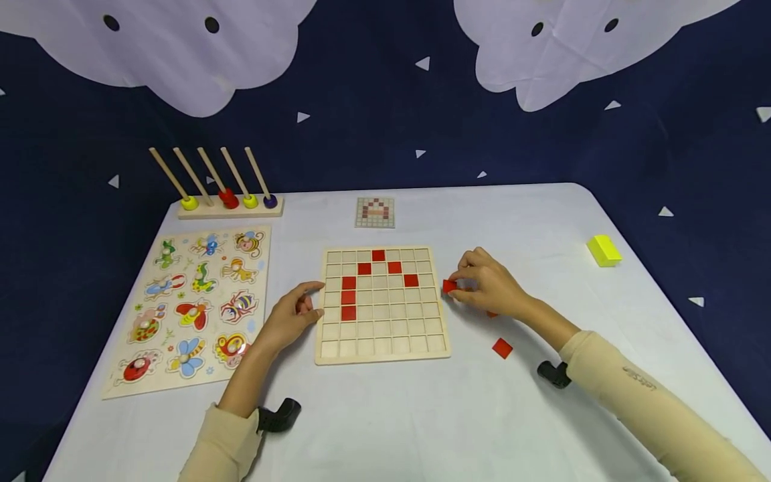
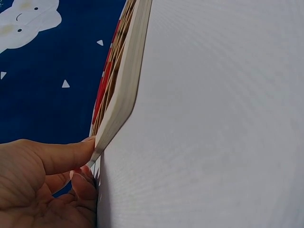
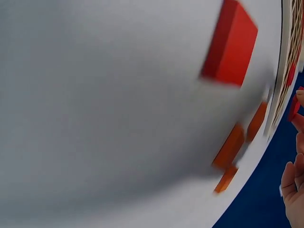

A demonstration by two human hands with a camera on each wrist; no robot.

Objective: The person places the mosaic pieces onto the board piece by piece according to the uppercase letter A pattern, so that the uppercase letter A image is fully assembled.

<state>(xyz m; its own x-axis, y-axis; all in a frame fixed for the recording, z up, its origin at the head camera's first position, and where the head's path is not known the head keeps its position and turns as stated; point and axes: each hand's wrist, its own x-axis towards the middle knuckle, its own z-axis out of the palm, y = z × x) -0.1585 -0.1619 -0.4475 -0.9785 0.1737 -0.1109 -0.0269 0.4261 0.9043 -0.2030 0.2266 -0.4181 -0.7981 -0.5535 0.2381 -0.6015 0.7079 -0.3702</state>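
A wooden grid board [image 1: 385,329] lies mid-table with several red tiles set in its upper and left cells. At its left edge my left hand [image 1: 288,323] touches the rim with thumb and fingertips; the left wrist view shows the thumb of that hand [image 2: 47,180] against the board's edge [image 2: 126,90]. Just right of the board, my right hand [image 1: 490,284] pinches a red tile [image 1: 449,286] between thumb and fingers. In the right wrist view that hand [image 3: 295,185] holds the tile [image 3: 294,105] at the right edge.
A loose red tile [image 1: 502,348] lies right of the board; others are partly under the right hand. A small pattern card [image 1: 375,213] lies behind the board, an insect puzzle [image 1: 193,308] and peg stand [image 1: 231,211] at left, a yellow block [image 1: 604,251] at far right.
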